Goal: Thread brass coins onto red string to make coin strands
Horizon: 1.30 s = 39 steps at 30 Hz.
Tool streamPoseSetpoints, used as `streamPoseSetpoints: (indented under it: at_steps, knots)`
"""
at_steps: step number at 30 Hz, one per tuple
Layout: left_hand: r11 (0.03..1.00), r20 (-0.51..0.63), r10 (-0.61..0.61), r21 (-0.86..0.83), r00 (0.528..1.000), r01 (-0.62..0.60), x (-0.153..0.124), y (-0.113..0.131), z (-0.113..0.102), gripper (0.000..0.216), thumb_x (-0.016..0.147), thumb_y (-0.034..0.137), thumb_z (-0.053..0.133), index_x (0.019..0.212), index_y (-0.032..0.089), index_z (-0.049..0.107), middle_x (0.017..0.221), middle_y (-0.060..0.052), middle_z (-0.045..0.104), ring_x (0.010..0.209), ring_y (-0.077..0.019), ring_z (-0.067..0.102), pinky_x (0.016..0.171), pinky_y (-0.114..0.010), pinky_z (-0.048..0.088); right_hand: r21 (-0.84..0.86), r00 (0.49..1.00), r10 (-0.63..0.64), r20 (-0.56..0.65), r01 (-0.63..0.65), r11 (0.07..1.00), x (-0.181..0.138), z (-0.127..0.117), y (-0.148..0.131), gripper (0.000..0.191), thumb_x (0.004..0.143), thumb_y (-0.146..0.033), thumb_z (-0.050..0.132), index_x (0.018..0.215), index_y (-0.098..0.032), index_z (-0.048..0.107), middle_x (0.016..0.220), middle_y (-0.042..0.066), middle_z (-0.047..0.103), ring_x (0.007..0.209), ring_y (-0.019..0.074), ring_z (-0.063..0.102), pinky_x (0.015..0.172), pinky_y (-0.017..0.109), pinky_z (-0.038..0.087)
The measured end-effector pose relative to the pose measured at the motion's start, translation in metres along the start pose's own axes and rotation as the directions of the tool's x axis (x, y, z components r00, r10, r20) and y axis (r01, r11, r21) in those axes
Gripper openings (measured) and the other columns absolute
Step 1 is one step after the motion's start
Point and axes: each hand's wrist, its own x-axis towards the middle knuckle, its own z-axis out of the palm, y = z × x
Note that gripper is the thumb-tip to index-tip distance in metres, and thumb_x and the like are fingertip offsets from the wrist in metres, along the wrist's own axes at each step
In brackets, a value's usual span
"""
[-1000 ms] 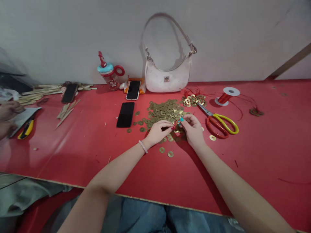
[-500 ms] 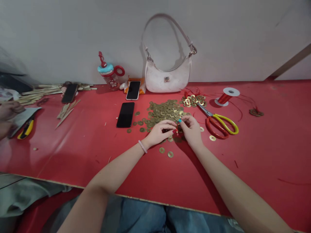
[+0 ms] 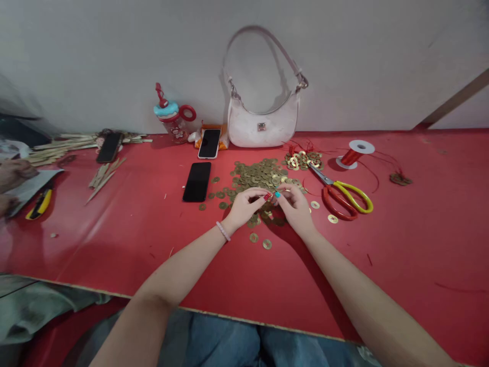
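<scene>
My left hand (image 3: pixel 246 207) and my right hand (image 3: pixel 297 209) meet fingertip to fingertip over the near side of a heap of brass coins (image 3: pixel 255 176) with holes in their centres. Both hands are closed in a pinch on one small thing between them. It looks like a coin with red string, mostly hidden by the fingers. Two loose coins (image 3: pixel 267 244) lie just in front of the hands. To the right, red-and-yellow-handled scissors (image 3: pixel 346 199) lie partly open, their tip at a bunch of coins tied with red string (image 3: pixel 301 160).
A spool of red string (image 3: pixel 350 156) stands behind the scissors, near another tied coin bunch (image 3: pixel 400 179). A black phone (image 3: pixel 197 182), a second phone (image 3: pixel 209 143), a cup (image 3: pixel 175 125) and a pale handbag (image 3: pixel 263 125) are farther back. At left, another person's hands (image 3: pixel 14 176) are near a yellow cutter (image 3: pixel 40 204).
My fingertips have shifted slightly left and drawn closer together. The red and gold bit seen between them is now more covered. The view has shifted slightly.
</scene>
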Motion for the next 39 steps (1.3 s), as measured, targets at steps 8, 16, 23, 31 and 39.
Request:
streamPoseSetpoints:
  at_steps: [8,16,23,31,39]
  knots:
    - [0.999,-0.045,-0.028,0.016,0.999,0.029,0.0008,-0.0064,-0.0001,0.016,0.075,0.02,0.057,0.086,0.016,0.067,0.098,-0.008,0.065,0.092,-0.0167,0.059,0.085,-0.031,0.046,-0.184,0.985,-0.097,0.141,0.122,0.975,-0.0039,0.0023,-0.0017,0.025,0.077,-0.023,0.051,0.101,-0.02,0.05,0.069,-0.001,0.062,0.063,0.0131,0.058,0.063,0.027,0.045]
    - [0.999,-0.063,-0.05,-0.004,0.997,0.05,0.0014,-0.0035,0.0006,0.015,0.075,0.022,0.058,0.085,0.016,0.068,0.096,-0.008,0.065,0.091,-0.0168,0.06,0.084,-0.031,0.047,-0.295,0.982,-0.151,0.111,0.178,0.939,-0.0047,0.0017,-0.0033,0.022,0.077,-0.022,0.048,0.099,-0.02,0.054,0.066,-0.001,0.06,0.056,0.0122,0.054,0.057,0.025,0.043]
    - [0.998,-0.076,-0.07,-0.012,0.995,0.069,0.0019,-0.003,0.0002,0.015,0.074,0.023,0.059,0.084,0.017,0.068,0.096,-0.008,0.065,0.091,-0.0171,0.06,0.085,-0.032,0.046,-0.322,0.98,-0.175,0.094,0.197,0.926,-0.0052,0.0023,-0.0056,0.025,0.077,-0.02,0.047,0.101,-0.019,0.055,0.064,-0.002,0.059,0.055,0.0113,0.052,0.056,0.024,0.043]
    - [0.985,-0.126,-0.15,-0.102,0.981,0.138,0.0037,-0.0012,-0.0002,0.019,0.074,0.027,0.058,0.087,0.015,0.067,0.099,-0.009,0.065,0.091,-0.0177,0.06,0.081,-0.031,0.047,-0.345,0.978,-0.178,0.109,0.205,0.916,-0.0064,0.0026,-0.0057,0.031,0.074,-0.016,0.044,0.103,-0.017,0.056,0.058,-0.003,0.051,0.048,0.0091,0.044,0.05,0.022,0.04]
    - [0.983,-0.152,-0.153,-0.126,0.976,0.134,0.0036,0.0005,-0.0001,0.017,0.074,0.024,0.058,0.085,0.015,0.067,0.099,-0.008,0.065,0.09,-0.0163,0.059,0.081,-0.029,0.046,-0.382,0.978,-0.168,0.119,0.202,0.902,-0.0067,0.0031,-0.0069,0.039,0.069,-0.013,0.042,0.104,-0.017,0.059,0.054,-0.005,0.043,0.047,0.009,0.04,0.051,0.023,0.04]
